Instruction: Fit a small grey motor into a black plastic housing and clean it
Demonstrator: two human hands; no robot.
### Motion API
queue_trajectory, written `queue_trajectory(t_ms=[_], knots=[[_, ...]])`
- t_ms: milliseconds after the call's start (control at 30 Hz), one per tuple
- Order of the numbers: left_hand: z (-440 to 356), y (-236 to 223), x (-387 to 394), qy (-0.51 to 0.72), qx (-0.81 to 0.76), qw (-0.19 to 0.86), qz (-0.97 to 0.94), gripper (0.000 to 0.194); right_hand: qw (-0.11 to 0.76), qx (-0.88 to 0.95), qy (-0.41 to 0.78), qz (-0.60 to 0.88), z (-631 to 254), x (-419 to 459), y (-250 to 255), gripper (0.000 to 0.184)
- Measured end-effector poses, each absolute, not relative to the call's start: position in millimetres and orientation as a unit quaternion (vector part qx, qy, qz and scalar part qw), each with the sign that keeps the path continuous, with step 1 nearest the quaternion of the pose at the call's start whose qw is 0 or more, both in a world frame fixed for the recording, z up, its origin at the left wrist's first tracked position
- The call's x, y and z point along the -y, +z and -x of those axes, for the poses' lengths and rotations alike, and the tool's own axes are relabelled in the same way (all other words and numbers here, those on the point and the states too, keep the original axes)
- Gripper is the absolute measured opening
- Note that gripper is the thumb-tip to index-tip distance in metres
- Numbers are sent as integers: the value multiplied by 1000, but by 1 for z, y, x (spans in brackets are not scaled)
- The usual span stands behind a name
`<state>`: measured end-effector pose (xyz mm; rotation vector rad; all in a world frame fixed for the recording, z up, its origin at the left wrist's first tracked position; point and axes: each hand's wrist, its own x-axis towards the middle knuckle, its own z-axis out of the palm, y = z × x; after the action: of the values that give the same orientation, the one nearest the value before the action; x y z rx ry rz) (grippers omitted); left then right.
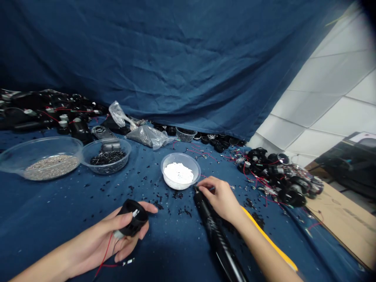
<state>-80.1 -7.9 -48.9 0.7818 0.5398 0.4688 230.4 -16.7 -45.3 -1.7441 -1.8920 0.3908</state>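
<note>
My left hand (117, 235) is wrapped round a black cylindrical plastic housing (132, 219), tilted with its round opening up. A small white connector shows at its rim, and red and dark wires hang from its lower end. A black electric screwdriver (216, 235) lies at the right with its bit pointing away from me. At that bit, the thumb and forefinger of my right hand (221, 197) are pinched together. Whatever they grip is too small or hidden to make out. Just beyond the fingertips stands a clear bowl (197, 172) of small white parts.
On the left are a clear bowl of small metal pieces (53, 168) and a bowl of black screws (107, 158). A plastic bag (149, 135) lies behind. Wired motor parts (282, 176) are heaped right; more black parts (38, 111) far left. Loose black bits dot the blue cloth.
</note>
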Motion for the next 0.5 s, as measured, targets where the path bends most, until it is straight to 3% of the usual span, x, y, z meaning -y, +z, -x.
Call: queue_trajectory(t_ms=[133,500], knots=[[79,-51,7,224,-241,874,-358,40,267,742,145,598,-212,0,-42,5],[81,-54,8,218,-211,871,-386,41,298,669,185,655,-226,-26,-65,18]])
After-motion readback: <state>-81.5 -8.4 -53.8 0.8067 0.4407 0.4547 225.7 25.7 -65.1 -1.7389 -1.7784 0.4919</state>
